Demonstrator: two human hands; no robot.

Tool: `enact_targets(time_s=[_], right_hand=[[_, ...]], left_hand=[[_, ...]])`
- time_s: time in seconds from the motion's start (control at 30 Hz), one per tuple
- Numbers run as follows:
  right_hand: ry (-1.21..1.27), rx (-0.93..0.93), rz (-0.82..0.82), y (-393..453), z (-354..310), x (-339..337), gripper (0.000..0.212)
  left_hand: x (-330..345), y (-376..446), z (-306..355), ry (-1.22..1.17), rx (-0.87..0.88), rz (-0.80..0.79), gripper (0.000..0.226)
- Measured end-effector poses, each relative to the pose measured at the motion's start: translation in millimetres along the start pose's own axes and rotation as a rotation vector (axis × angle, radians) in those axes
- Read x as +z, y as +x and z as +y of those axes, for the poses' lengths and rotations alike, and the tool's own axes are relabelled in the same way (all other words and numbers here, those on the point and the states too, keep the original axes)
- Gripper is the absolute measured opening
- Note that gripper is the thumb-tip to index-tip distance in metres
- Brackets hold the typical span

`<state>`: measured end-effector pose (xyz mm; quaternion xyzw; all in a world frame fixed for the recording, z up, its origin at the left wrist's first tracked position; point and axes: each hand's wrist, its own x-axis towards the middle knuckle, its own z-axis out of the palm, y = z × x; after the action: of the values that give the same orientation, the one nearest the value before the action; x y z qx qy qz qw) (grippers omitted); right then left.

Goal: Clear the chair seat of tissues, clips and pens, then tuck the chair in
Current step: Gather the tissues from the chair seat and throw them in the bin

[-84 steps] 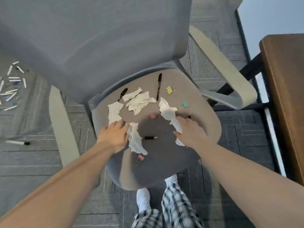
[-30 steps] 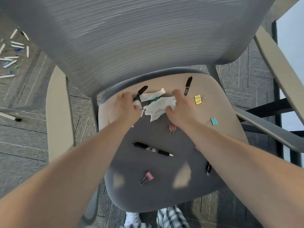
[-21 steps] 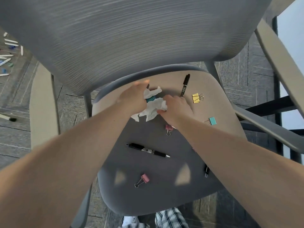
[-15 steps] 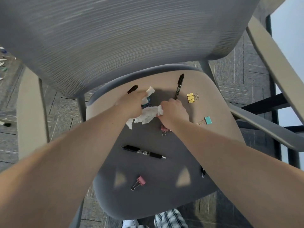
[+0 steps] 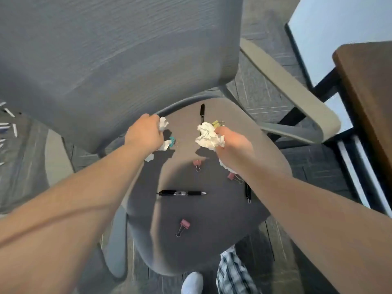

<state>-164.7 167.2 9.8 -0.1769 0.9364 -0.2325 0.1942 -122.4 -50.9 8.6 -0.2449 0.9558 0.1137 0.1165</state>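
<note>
Both hands hover over the grey chair seat (image 5: 212,240), each closed on crumpled white tissue. My left hand (image 5: 145,134) clutches tissues (image 5: 163,124) near the backrest; my right hand (image 5: 231,143) grips a bigger wad of tissue (image 5: 206,135). On the seat lie a black pen (image 5: 182,193), a black marker (image 5: 202,111), another black pen (image 5: 247,193) half under my right forearm, pink clips (image 5: 183,227) (image 5: 197,164) (image 5: 233,177), a teal clip (image 5: 172,140) and a yellow clip (image 5: 217,123).
The chair's grey backrest (image 5: 118,56) fills the top of the view, with armrests left (image 5: 57,158) and right (image 5: 292,92). A brown wooden desk (image 5: 369,85) stands at the right edge. Several pens (image 5: 9,124) are scattered on the carpet at far left.
The tissues that lay flat on the seat have been gathered and crumpled into both fists. My hands have drawn apart and lifted off the seat.
</note>
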Motion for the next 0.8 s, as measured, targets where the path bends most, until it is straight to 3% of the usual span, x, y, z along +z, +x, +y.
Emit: enact_targets(time_s=[0.1,0.23,0.33,0.6,0.8], right_hand=[[0.038,0.094,0.052,-45,10,-19,0.036],[0.009,0.24,0.16,-120,34,-32,0.012],[0.069,0.369,0.223,-186,61,-38,0.011],[0.215,0.664,0.316,-373,153,-31,0.017],[0.345,0.784,0.353,-531,192,16,0.012]], left_hand=[[-20,-28,24,0.054,0.089,0.007,0.027],[-34,-76,69,0.144,0.285,-0.018,0.03],[-33,-117,107,0.213,0.392,-0.027,0.026],[8,-258,207,0.338,0.672,-0.08,0.029],[57,-391,234,0.449,0.792,-0.142,0.024]])
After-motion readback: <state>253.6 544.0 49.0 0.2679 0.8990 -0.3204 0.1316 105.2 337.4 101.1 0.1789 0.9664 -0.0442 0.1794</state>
